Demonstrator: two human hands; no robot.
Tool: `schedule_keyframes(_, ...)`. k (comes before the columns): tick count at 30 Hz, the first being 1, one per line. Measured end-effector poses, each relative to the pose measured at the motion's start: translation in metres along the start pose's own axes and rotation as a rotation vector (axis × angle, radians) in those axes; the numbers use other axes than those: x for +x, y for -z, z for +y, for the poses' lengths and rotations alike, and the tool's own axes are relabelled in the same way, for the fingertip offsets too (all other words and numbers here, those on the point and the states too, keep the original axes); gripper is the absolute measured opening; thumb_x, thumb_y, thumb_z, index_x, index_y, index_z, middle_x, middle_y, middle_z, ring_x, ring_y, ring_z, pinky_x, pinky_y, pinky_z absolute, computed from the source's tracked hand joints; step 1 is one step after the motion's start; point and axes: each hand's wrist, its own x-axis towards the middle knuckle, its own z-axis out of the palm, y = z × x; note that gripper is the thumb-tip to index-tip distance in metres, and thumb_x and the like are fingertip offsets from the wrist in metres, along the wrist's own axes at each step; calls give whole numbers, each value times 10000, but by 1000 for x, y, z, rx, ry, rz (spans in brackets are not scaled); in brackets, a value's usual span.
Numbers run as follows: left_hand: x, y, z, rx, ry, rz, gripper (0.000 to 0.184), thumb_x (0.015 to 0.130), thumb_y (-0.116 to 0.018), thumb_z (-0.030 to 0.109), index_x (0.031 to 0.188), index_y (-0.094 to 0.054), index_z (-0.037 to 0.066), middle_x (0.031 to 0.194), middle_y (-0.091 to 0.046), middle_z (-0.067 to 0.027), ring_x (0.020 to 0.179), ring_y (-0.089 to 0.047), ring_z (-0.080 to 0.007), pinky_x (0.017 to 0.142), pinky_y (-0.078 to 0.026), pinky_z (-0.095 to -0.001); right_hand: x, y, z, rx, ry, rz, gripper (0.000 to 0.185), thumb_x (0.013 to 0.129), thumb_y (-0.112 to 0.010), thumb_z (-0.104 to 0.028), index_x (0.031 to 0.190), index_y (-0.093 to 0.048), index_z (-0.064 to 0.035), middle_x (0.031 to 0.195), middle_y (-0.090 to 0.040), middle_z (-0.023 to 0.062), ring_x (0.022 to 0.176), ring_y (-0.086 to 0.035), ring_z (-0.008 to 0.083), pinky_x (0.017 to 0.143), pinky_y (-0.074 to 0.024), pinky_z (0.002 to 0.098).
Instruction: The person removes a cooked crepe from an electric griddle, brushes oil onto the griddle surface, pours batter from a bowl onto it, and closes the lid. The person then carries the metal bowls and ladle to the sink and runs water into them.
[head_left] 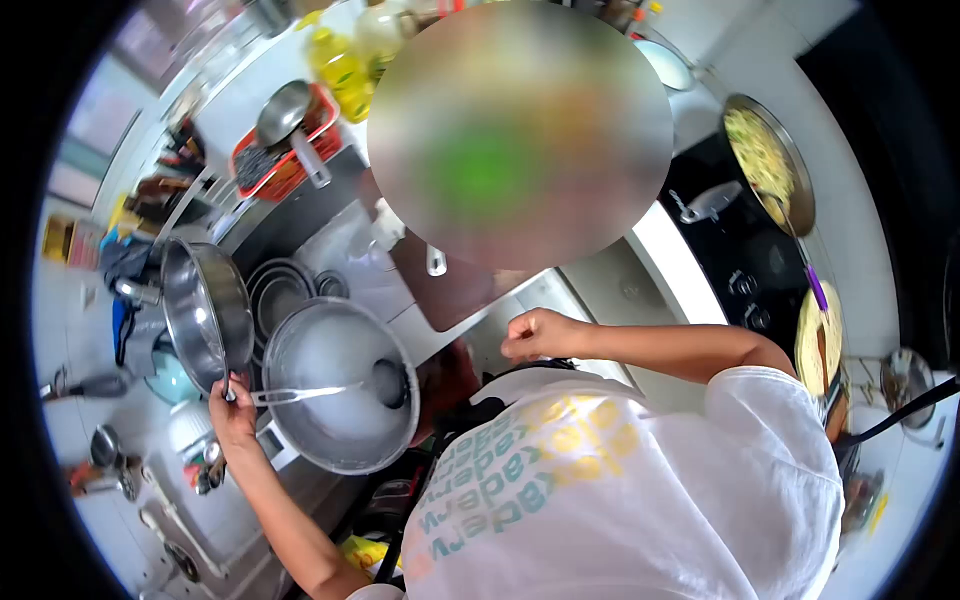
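Observation:
My left hand grips the near rim or handle of a shiny metal pot, which is tilted on its side. Its fingers are closed there. Close beside that hand lies a large grey basin with a dark-headed ladle across it, its pale handle pointing toward my left hand. My right hand is curled into a loose fist in front of my waist, near the counter edge. I see nothing in it and it touches nothing visible.
A blurred oval hides the middle of the counter. Red basket with a metal dipper and yellow bottles stand at the back left. On the right, a pan of shredded food is on the black stove. Stacked round vessels sit behind the basin.

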Motion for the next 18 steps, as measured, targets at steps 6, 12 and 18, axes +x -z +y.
schedule_keyframes(6,-43,-78,-117,472,-257,-111,160,679,-541,-8,824,-495,43,752,-531,-49,625,-541,-139,453,-483,-191,-75,29,49,157,-39,241,186,819,-536,-228,743,-559,-60,740,-579,10,692,-523,71,602,-438,220)
schedule_keyframes(12,-105,-138,-263,829,-172,-289,405,663,-508,36,1055,-418,86,864,-493,-43,708,-537,-134,543,-502,-233,-150,43,101,131,153,505,135,826,-509,-132,894,-572,-34,808,-566,15,743,-538,98,639,-441,226)
schedule_keyframes(18,-128,-131,-373,924,123,-367,465,663,-475,35,1110,-359,87,954,-452,-90,794,-502,-191,532,-483,-280,-239,52,113,-216,182,798,135,814,-526,-96,924,-559,-25,810,-563,59,711,-540,111,626,-429,216)
